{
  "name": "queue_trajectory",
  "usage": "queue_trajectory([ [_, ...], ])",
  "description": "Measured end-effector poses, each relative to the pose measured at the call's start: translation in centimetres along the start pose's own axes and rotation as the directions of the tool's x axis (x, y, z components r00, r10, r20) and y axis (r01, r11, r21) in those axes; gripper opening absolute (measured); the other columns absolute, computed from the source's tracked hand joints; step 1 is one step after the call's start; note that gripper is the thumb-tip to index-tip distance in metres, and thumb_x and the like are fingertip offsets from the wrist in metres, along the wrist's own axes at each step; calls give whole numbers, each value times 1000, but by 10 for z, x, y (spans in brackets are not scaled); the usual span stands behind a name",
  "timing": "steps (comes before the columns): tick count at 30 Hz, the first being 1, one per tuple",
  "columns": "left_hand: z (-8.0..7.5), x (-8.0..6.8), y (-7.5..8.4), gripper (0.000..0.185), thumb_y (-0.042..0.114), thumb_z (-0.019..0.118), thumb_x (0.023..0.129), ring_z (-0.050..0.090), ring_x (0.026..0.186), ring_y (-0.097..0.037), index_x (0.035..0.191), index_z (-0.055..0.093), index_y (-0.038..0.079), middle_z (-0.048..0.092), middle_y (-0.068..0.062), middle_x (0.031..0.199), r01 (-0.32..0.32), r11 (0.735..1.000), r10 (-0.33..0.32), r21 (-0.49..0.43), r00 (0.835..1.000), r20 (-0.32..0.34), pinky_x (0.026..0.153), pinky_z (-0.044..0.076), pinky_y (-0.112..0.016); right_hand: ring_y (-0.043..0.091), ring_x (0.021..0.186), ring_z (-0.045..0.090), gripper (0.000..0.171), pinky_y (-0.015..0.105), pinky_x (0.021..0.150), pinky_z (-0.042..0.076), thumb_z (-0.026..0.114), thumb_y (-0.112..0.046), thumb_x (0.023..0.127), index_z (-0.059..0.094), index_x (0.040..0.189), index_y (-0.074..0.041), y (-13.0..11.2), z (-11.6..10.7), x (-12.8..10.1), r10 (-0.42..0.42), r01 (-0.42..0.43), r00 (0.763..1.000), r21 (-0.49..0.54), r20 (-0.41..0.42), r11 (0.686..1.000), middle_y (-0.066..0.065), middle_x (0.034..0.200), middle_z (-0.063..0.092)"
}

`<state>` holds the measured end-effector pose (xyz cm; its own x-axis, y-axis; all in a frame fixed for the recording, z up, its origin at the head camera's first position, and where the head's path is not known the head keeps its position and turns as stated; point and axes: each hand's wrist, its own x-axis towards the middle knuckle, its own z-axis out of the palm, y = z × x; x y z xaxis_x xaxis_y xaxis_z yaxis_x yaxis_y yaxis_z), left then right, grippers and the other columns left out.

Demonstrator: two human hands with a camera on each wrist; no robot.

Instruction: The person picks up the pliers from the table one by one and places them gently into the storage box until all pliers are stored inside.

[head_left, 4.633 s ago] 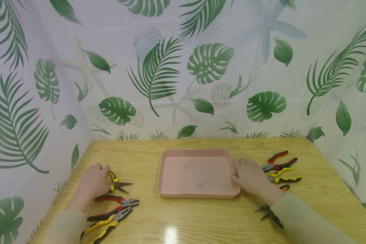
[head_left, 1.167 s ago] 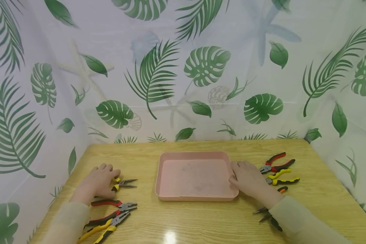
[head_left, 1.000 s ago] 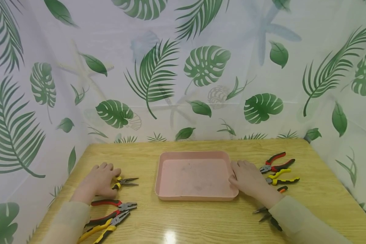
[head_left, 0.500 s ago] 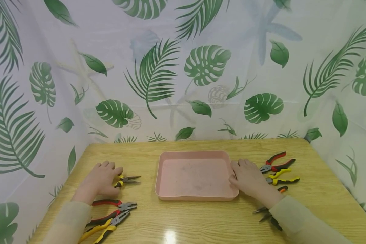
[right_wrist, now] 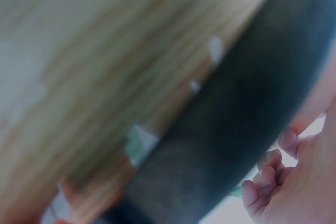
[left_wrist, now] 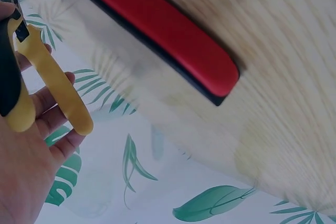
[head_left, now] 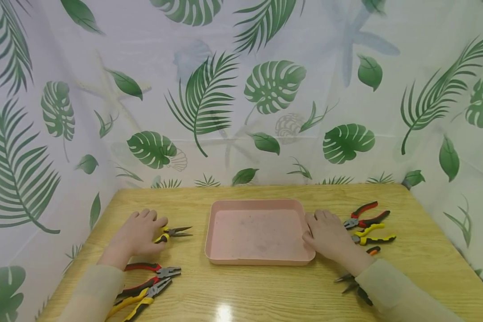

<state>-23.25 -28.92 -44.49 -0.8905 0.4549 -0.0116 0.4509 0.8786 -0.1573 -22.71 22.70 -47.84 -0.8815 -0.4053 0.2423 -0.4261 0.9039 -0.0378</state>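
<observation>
Moved: your left hand [head_left: 138, 233] carried yellow-handled needle-nose pliers [head_left: 173, 233] nearer pink tray [head_left: 259, 260] | fingers clasp handles | right hand [head_left: 326, 234] rests relaxed at tray edge

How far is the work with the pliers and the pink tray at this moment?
Nothing looks done yet: the pink tray holds no tool. In hand: the left hand grips yellow-handled needle-nose pliers just left of the tray, while the right hand rests at its right edge. Left: two pliers near the left sleeve, several on the right.
</observation>
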Motion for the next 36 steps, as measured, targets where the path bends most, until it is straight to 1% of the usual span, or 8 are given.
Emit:
queue_trajectory([
  [6, -4, 2, 4, 54, 44, 65, 85, 56, 107, -34, 131, 64, 15, 61, -12, 113, 0, 1000, 0, -5, 1000, 0, 94, 47, -57, 23, 72, 37, 17, 35, 68, 32, 61, -19, 92, 48, 85, -12, 6, 9, 0, -36, 35, 998, -15, -54, 999, 6, 79, 45],
  [10, -7, 3, 7, 54, 46, 66, 86, 57, 108, -34, 131, 64, 15, 62, -12, 114, -8, 1000, 8, 2, 1000, -5, 94, 47, -57, 22, 72, 35, 18, 34, 69, 30, 59, -21, 95, 47, 86, -12, 11, 16, 0, -46, 45, 998, -34, -43, 998, 5, 79, 43],
  [15, -9, 3, 10, 53, 47, 68, 85, 54, 101, -31, 127, 64, 15, 60, -10, 109, -18, 1000, 19, 14, 1000, -23, 88, 45, -52, 22, 75, 34, 17, 34, 70, 27, 56, -21, 99, 45, 89, -12, 10, 11, -2, -69, 67, 997, -48, -36, 997, 5, 81, 41],
  [21, -9, 3, 13, 53, 45, 67, 85, 56, 105, -32, 128, 65, 15, 62, -12, 112, -11, 1000, 11, -3, 1000, -16, 91, 46, -55, 24, 75, 35, 19, 36, 70, 28, 58, -17, 99, 45, 88, -10, 1, -3, -3, -59, 59, 998, -31, -11, 998, 7, 81, 41],
  [25, -11, 3, 14, 55, 42, 65, 85, 55, 105, -33, 132, 65, 14, 61, -13, 113, 0, 1000, 0, -20, 1000, -11, 93, 45, -57, 24, 75, 35, 20, 36, 70, 29, 59, -16, 99, 45, 87, -11, -1, -4, -3, -54, 54, 999, -25, -5, 998, 7, 81, 42],
  [31, -15, 5, 13, 52, 41, 64, 85, 54, 101, -31, 129, 65, 14, 60, -11, 109, -17, 1000, 16, -7, 999, -52, 91, 47, -55, 23, 76, 37, 17, 36, 72, 30, 59, -16, 100, 47, 90, -11, -1, -7, -2, -37, 38, 999, -30, 34, 999, 7, 83, 44],
  [36, -18, 10, 14, 52, 44, 65, 87, 56, 103, -32, 130, 65, 15, 61, -12, 111, -33, 999, 33, 10, 997, -65, 91, 47, -56, 23, 76, 35, 18, 36, 71, 29, 59, -18, 98, 46, 89, -12, 1, -2, -2, -54, 54, 999, -30, -6, 998, 6, 82, 43],
])
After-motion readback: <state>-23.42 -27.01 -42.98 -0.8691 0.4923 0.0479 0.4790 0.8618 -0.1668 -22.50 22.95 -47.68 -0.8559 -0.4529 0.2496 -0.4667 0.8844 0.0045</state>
